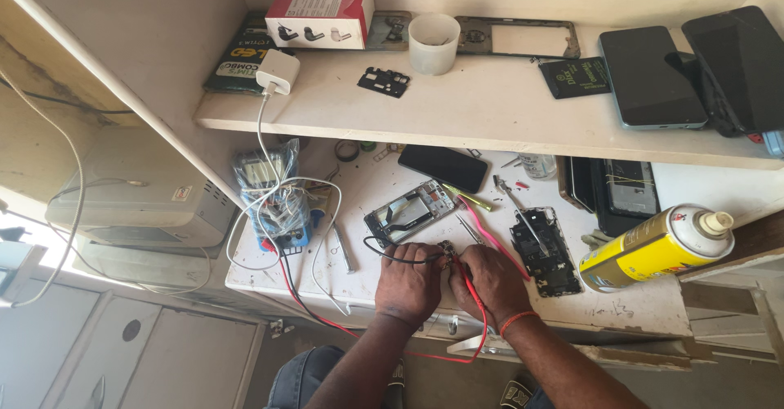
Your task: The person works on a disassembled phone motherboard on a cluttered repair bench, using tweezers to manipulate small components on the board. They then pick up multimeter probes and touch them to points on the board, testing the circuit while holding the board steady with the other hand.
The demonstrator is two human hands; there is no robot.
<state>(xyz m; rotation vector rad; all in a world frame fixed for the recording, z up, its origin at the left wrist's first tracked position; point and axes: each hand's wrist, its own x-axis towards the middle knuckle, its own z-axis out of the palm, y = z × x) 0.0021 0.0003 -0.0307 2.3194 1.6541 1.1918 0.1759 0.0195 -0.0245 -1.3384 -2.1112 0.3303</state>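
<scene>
White workbench (637, 307) with spray can (657, 246), multimeter (269, 193)

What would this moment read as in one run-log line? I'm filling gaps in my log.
left hand: on black probe wire | right hand: on red probe wire | between hands: small part | nearby: opened phone, multimeter

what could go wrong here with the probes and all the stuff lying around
The left hand and right hand press the red probe lead and black probe lead onto a small part; a slip might bridge contacts. The yellow spray can lies on its side near the bench edge and could roll off.
</scene>
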